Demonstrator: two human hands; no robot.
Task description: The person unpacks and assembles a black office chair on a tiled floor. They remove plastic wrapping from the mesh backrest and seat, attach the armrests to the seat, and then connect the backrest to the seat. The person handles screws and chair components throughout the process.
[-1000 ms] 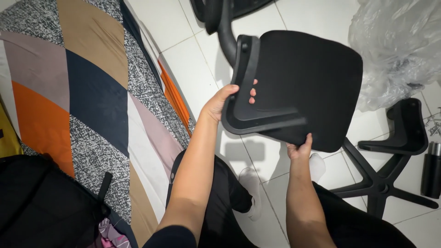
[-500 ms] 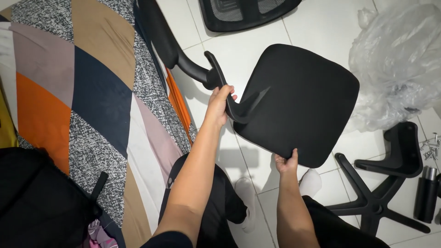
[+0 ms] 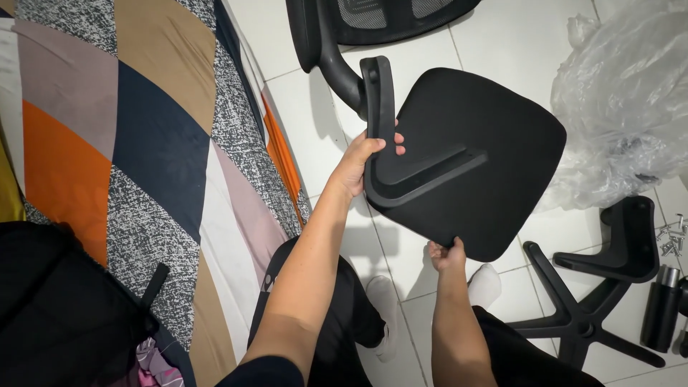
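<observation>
My left hand grips a black plastic armrest bracket, an L-shaped piece lying against the black fabric seat cushion. At the near edge of that cushion my right hand pinches it and holds it tilted above the white tiled floor. A curved black arm runs from the bracket's top up to the mesh chair back at the frame's top.
A patterned mattress fills the left. A black five-star chair base, another black armrest, a gas cylinder, loose screws and a crumpled clear plastic bag lie at the right. My legs and white socks are below.
The armrest bracket has been turned from edge-on to flat against the seat cushion, and my left hand shifted with it. My right hand stays at the cushion's near edge.
</observation>
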